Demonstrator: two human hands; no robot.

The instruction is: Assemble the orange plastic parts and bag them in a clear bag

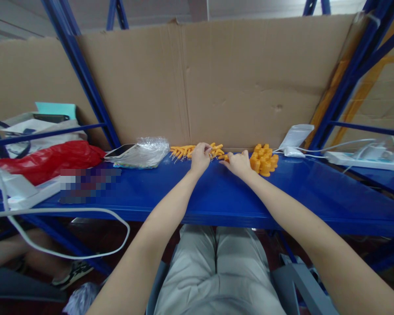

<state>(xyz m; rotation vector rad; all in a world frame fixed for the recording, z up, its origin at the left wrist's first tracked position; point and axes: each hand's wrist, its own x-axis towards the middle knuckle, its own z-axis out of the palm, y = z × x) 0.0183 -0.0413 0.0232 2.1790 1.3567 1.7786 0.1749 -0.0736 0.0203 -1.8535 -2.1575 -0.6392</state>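
Observation:
My left hand [201,158] is over a row of slim orange pieces [183,152] with small metal chains along their front. Its fingers are bent together in a pinch; whatever is between them is too small to make out. To the right, my right hand [238,163] is closed, thumb pointing left, on a small orange piece [226,157] partly hidden by the fingers. More orange pieces [216,149] with chains lie behind and between the hands. Right beside my right hand stands a tight cluster of chunky orange pieces [264,161] with knobbed tops.
A cardboard panel [230,83] backs the blue shelf [216,197]. Clear plastic bags [147,153] and a phone-like device [121,151] lie left, near a red bag [52,159]. A white cable [118,249] loops off the front left edge. A power strip [367,161] is at right.

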